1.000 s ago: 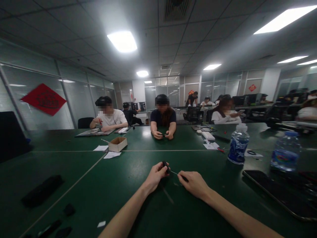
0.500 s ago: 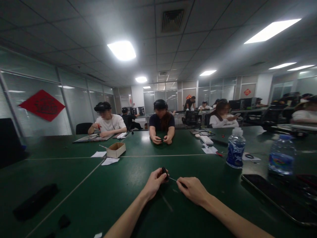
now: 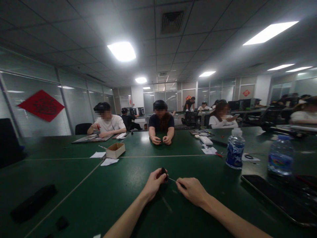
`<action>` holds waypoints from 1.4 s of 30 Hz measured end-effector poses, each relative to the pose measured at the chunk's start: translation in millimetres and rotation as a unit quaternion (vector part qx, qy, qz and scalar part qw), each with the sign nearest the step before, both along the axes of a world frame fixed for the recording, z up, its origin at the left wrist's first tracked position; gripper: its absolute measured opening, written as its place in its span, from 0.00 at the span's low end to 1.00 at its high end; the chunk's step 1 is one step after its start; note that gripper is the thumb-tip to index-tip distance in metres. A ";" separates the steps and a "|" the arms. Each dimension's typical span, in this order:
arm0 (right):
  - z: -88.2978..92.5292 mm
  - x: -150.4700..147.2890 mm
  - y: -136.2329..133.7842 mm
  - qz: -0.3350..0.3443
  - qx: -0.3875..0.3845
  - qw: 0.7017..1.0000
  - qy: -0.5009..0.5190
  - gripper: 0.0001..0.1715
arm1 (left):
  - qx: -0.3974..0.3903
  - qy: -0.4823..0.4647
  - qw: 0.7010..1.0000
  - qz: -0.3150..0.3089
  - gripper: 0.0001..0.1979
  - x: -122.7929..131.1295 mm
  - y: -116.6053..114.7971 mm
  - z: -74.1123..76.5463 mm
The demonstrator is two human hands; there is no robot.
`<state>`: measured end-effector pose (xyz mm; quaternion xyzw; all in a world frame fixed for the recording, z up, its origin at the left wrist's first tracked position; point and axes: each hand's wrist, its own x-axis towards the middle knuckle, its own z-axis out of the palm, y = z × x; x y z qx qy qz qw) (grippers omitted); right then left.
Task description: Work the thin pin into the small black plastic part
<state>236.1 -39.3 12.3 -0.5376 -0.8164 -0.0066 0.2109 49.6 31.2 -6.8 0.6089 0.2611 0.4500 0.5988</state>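
Note:
Over the green table [image 3: 133, 188], my left hand [image 3: 153, 185] pinches a small round black part [image 3: 163, 172] between thumb and fingers. My right hand [image 3: 193, 189] is closed around the dark handle of a thin screwdriver [image 3: 171, 179]. Its narrow metal shaft points left, and the tip meets the black part or is very near it; contact cannot be made out. Most of the handle is hidden inside my right fingers.
To my right stand a blue-labelled bottle [image 3: 234, 150], a clear bottle [image 3: 281, 157] and a phone [image 3: 269, 196]. An open box [image 3: 115, 151] sits ahead left. A black case [image 3: 34, 202] and a black piece [image 3: 62, 223] lie left. A person [image 3: 161, 124] sits opposite, working with both hands.
Both hands keep almost the same pose, with the screwdriver still directed at the black part. The whole view has shifted very slightly.

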 end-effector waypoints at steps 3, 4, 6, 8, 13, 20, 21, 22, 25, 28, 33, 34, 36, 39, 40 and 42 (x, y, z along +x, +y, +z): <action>1.4 -0.2 -1.3 0.001 -0.004 1.000 0.003 0.18 | -0.001 0.004 1.000 0.002 0.17 -0.1 -0.5 0.2; 1.4 -0.2 -1.5 0.004 -0.006 1.000 0.007 0.18 | -0.003 0.004 1.000 0.002 0.17 -0.2 -0.6 0.4; 0.5 0.1 -1.6 0.007 -0.007 1.000 0.013 0.18 | -0.006 0.005 1.000 0.003 0.18 -0.3 -1.1 1.3; -0.9 0.5 -1.1 0.006 -0.007 1.000 0.017 0.18 | -0.008 0.008 1.000 0.004 0.18 -0.3 -1.8 2.9; -2.7 1.4 0.3 0.010 -0.014 1.000 0.026 0.18 | -0.003 0.017 1.000 0.001 0.17 -0.1 -3.5 6.4; -3.6 2.0 0.9 0.002 0.004 1.000 0.003 0.18 | 0.009 0.019 1.000 -0.005 0.16 0.9 0.0 3.1; -3.8 2.2 1.1 0.005 0.003 1.000 0.006 0.18 | 0.012 0.018 1.000 -0.005 0.16 1.1 0.4 2.7; -4.1 2.5 1.1 0.008 0.001 1.000 0.011 0.18 | 0.013 0.018 1.000 -0.005 0.16 1.3 0.6 2.4; -4.5 3.5 1.1 0.013 -0.006 1.000 0.026 0.18 | 0.012 0.018 1.000 -0.003 0.16 1.8 0.5 2.3; -4.7 4.3 0.9 0.013 -0.008 0.999 0.031 0.18 | 0.007 0.018 1.000 -0.001 0.16 2.1 0.0 2.5; -3.0 3.8 -0.4 0.008 -0.016 0.999 0.029 0.18 | 0.001 0.014 1.000 0.006 0.17 2.5 0.6 1.4; -2.3 3.3 -0.9 0.004 -0.016 1.000 0.025 0.18 | 0.000 0.014 1.000 0.007 0.17 2.6 0.8 1.1; -0.8 2.5 -1.8 -0.004 -0.014 1.000 0.016 0.19 | -0.005 0.011 1.000 0.006 0.17 2.9 1.1 1.0; 0.3 2.0 -2.3 -0.005 -0.008 1.000 0.009 0.18 | -0.008 0.010 1.000 0.010 0.17 3.1 0.8 1.8; 0.3 2.0 -2.1 -0.005 -0.006 1.000 0.008 0.18 | -0.008 0.012 1.000 0.012 0.17 3.1 0.6 2.2; 0.2 2.2 -1.9 -0.008 -0.004 1.000 0.006 0.18 | -0.011 0.015 1.000 0.015 0.17 3.0 0.3 2.7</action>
